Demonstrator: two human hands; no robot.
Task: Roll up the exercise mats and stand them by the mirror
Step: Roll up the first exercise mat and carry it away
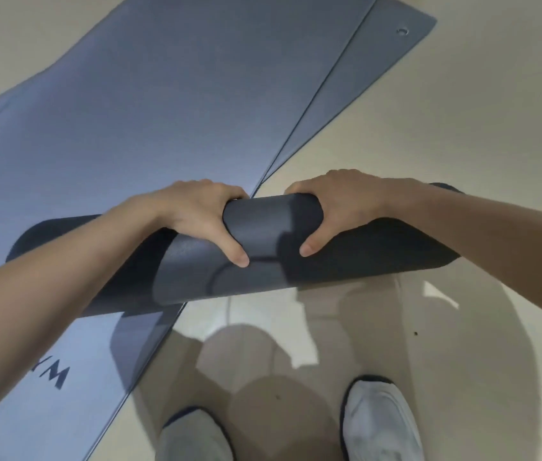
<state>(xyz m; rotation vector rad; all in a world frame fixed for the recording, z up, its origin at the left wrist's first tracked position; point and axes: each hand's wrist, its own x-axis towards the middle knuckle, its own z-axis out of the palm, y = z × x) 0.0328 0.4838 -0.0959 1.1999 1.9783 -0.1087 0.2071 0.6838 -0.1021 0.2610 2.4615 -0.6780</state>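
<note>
Both my hands grip the rolled mat (263,247), held crosswise in front of me above the floor (479,144). Left hand (196,217) & right hand (339,207) sit close together near the roll's middle, fingers (236,254) clamped round it, thumbs on the near side. A flat mat (130,111) lies spread on the floor w/ another mat (379,68) peeking out beneath. My white shoes (379,424) below.
</note>
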